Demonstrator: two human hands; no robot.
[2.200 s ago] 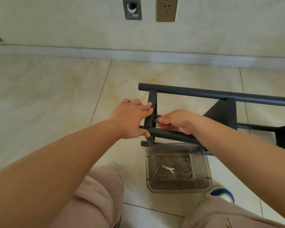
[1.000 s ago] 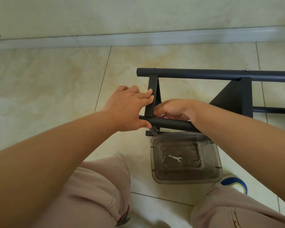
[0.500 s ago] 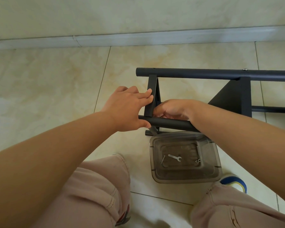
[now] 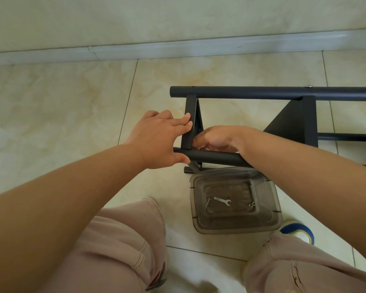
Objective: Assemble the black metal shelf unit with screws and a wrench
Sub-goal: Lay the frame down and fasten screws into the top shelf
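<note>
My left hand (image 4: 156,140) grips the shelf frame's (image 4: 262,93) near tube and crossbar, my right hand (image 4: 215,138) curls behind it, the tray's (image 4: 276,206) rim at six o'clock.

floor (image 4: 61,115): beige tiles | on it: shelf frame (image 4: 262,93), clear container (image 4: 201,226), tape roll (image 4: 298,230)

Bare tan floor tiles (image 4: 57,115) from nine to eleven o'clock leave lots of room. The black metal shelf frame (image 4: 262,93) blocks one to three. The clear plastic box (image 4: 273,208) sits at five, just under the frame.
</note>
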